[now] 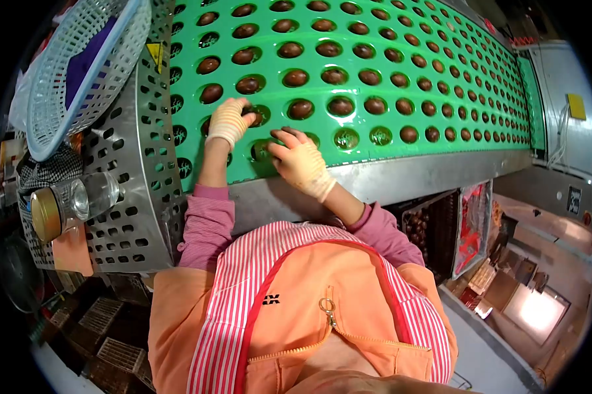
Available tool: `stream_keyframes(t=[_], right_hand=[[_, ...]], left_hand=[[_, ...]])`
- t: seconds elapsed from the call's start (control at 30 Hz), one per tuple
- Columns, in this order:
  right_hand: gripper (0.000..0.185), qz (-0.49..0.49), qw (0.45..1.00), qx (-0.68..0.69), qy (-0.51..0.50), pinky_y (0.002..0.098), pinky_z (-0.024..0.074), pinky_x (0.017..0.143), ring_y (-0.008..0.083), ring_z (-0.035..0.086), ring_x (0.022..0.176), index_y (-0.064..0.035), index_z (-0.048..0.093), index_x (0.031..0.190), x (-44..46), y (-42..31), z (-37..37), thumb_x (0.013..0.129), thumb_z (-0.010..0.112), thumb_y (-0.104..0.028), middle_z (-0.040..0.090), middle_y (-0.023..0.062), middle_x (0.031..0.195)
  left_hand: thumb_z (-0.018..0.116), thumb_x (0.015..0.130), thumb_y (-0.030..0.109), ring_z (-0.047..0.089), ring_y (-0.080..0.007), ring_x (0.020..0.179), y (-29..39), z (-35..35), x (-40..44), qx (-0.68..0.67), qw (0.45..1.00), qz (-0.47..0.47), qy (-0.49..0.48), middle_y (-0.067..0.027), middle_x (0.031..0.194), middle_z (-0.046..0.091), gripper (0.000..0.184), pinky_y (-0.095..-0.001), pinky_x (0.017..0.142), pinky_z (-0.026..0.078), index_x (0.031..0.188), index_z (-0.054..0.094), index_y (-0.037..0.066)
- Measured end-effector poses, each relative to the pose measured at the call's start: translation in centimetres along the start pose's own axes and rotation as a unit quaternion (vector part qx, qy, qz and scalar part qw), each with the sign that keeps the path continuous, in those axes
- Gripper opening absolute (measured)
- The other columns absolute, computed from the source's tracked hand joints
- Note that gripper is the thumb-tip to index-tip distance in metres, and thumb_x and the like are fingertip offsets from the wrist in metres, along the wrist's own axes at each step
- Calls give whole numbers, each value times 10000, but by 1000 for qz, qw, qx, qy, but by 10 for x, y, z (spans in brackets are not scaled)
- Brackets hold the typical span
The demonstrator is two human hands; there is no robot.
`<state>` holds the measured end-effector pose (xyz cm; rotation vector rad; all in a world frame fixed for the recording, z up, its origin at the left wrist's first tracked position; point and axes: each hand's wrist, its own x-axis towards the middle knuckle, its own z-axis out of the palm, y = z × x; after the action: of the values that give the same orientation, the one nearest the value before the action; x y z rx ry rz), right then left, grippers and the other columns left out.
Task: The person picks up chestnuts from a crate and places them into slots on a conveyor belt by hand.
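Note:
A green moulded sheet stretches in front of me, with rows of oval cups that mostly hold glossy, dark brown egg-shaped pieces. My left hand, in a pale striped fingerless glove, bends over the near left cups. Its fingertips are beside a brown piece in its cup, and a gap shows between thumb and fingers. To the right, my right hand, gloved alike, hovers at the near rows with fingers loosely bent and apart. Nothing shows in it. Some near cups, such as the wet cup, hold no brown piece.
A perforated metal panel borders the sheet on the left, with a light blue basket above it. A gold-lidded jar lies near that panel. Below the metal edge at right stands a crate of brown pieces.

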<state>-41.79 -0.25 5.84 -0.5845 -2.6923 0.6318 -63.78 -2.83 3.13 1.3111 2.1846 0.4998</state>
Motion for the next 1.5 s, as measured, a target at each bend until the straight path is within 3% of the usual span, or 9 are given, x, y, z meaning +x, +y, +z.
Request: stream_keyframes(t=[0.17,0.37,0.6,0.67,0.8,0.87,1.0,1.2,1.5], right_hand=[[294,114,987,45,100,464,464,935,377,527,1104,-100,636,1063,-88,14,-28,770,666,-107,575,146,1198],[220,277,945,67,160,432,461,926,361,541,1074,-78,655,1014,-171,7,-54,803,652,-143,593,136,1167],[227,389,875,84,277,404,479,928,325,578,1070,-79,681,1040,-260,10,-102,833,627,-155,623,131,1159],[201,377,849,37,367,420,494,892,329,581,1046,-85,676,1003,-306,24,-109,823,619,-153,628,105,1122],[288,544,759,43,355,382,492,915,330,605,1040,-53,681,1045,-414,57,-123,796,635,-191,646,153,1106],[353,641,690,74,328,367,488,930,321,608,1071,-55,681,1099,-472,76,-120,796,644,-233,643,170,1154],[490,744,620,105,226,368,417,1041,309,526,1231,-98,595,1275,-572,134,-102,839,647,-317,533,145,1367],[723,719,690,77,17,430,313,1137,372,301,1403,-249,358,1471,-589,210,-103,834,677,-373,254,21,1576],[726,735,672,91,13,477,409,1068,388,378,1336,-292,364,1448,-575,222,-112,819,725,-329,269,38,1539]], left_hand=[[678,776,107,559,-382,1057,-14,21,-20,6,985,149,88,-174,1106,602,345,-445,907,471,1106,590,62],[589,869,247,517,-412,1163,-17,42,-14,115,958,206,160,-250,1293,537,467,-462,1006,403,1267,546,7],[502,945,379,435,-389,1259,-28,60,-9,253,950,134,127,-197,1425,424,509,-490,1049,376,1393,464,140],[568,922,366,429,-383,1273,21,54,-21,185,968,31,169,-187,1430,420,549,-482,1054,381,1406,450,136],[624,897,219,482,-319,1263,157,81,-46,-22,969,180,165,-194,1393,479,590,-430,1057,394,1394,419,-22],[618,898,143,512,-282,1234,207,120,-51,-71,951,270,131,-193,1335,540,529,-394,1051,399,1351,451,-72],[607,904,95,591,-234,1095,342,204,-112,-196,895,349,-199,-136,1171,639,323,-343,983,445,1211,600,-3],[655,856,234,546,-367,1147,423,350,-167,182,710,454,-507,-207,1209,571,452,-403,978,442,1243,567,19],[699,835,375,349,-374,1353,421,443,-223,447,538,461,-546,-64,1516,305,677,-543,1029,400,1438,397,309]])
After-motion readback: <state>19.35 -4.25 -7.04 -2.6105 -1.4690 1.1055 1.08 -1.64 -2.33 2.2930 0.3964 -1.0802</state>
